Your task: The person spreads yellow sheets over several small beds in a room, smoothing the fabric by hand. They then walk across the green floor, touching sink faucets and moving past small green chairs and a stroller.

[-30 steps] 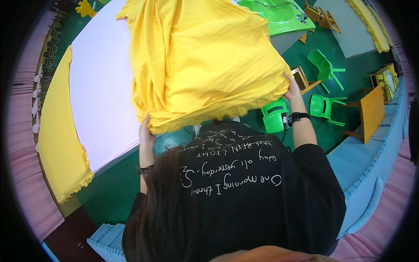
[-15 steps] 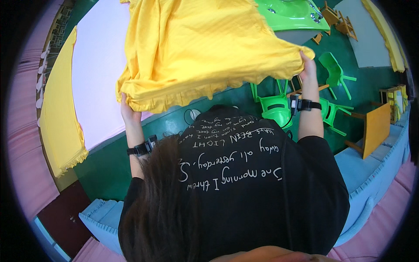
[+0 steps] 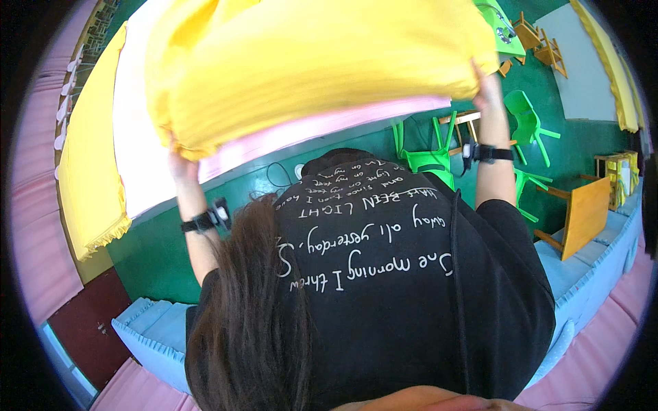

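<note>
Both hands full: left hand (image 3: 184,170) and right hand (image 3: 488,92) grip one yellow cloth (image 3: 315,61), set wide apart.
Cloth lies ahead of the body, over the pale-covered bench (image 3: 130,103); whether touching, can't tell. Long axis left–right, hand to hand, right end farther out; left hand nearer the body. Fingers closed at near corners, partly hidden. Plain bright yellow, softly bulging, loose folds leftward, blurred; far edge out of view.

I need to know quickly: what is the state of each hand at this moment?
Left hand: closed, holding the yellow cloth near its left end.
Right hand: closed, holding the same yellow cloth near its right end.
</note>
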